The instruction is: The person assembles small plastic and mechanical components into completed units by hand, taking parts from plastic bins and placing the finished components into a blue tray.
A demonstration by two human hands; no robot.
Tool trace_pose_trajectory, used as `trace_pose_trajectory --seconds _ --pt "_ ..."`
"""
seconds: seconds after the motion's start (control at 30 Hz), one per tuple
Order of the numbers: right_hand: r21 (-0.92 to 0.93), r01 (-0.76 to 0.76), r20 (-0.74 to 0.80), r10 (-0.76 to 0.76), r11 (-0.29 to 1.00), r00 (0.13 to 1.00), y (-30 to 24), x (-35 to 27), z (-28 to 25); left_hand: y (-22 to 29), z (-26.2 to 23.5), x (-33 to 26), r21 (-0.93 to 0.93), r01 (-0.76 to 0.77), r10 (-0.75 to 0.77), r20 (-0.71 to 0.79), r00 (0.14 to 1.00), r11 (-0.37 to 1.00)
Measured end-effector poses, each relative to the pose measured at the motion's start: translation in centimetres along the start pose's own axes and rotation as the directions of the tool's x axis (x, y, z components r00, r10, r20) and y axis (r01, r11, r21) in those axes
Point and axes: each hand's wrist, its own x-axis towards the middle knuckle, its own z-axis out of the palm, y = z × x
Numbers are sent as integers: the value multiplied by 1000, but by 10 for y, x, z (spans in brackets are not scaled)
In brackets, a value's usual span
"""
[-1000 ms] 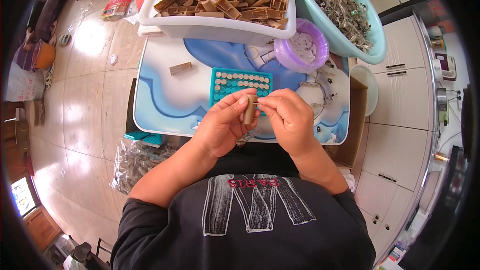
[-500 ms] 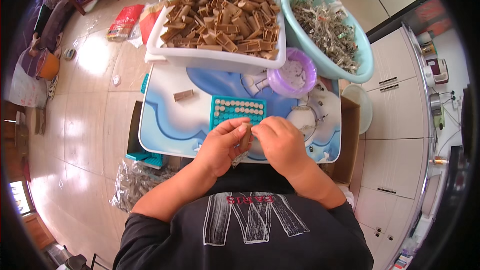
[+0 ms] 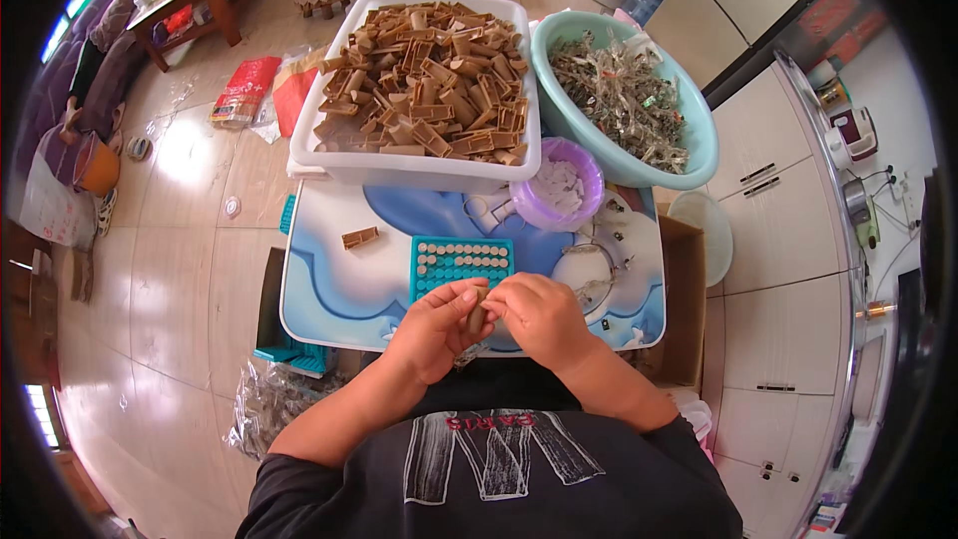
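Note:
Close to the table's front edge, my left hand [image 3: 433, 329] is closed around a brown plastic casing [image 3: 478, 315] held roughly upright. A wired, silvery part [image 3: 467, 354] hangs below it, partly hidden by my fingers. At the casing's upper end, my right hand [image 3: 544, 314] has its fingertips pressed together; whatever they pinch is too small to make out. Just beyond my hands lies a teal rack [image 3: 416, 289], with small round beige pieces [image 3: 469, 250] in its upper rows. One loose brown half-casing [image 3: 360, 238] rests on the table, left of the rack.
A white tub [image 3: 419, 172] heaped with brown casings [image 3: 429, 80] stands at the table's far side. Right of it are a pale teal basin [image 3: 694, 172] of tangled wired parts [image 3: 629, 90] and a purple bowl [image 3: 554, 220] with white pieces. Cardboard boxes [image 3: 684, 279] flank the table.
The view has tilted upward, so the table and tubs appear lower and more of the far floor shows. Both hands stay together at the casing, with little visible shift.

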Motion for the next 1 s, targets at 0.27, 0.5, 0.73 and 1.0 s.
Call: trace_pose_trajectory --seconds 0.27,0.5,0.73,1.0 --pt "82 -38 -71 44 996 997 0 -8 0 -4 1 -1 1 -48 48 -27 998 999" --pt "127 -68 -80 79 990 994 2 -14 3 -2 4 -2 4 -22 22 -23 1000 1000" --pt "64 -47 -67 51 997 996 1 -13 3 -7 5 -1 13 -48 48 -11 999 999" --pt "98 -44 -113 55 994 992 3 -14 2 -6 6 2 -6 -53 53 -7 999 999"
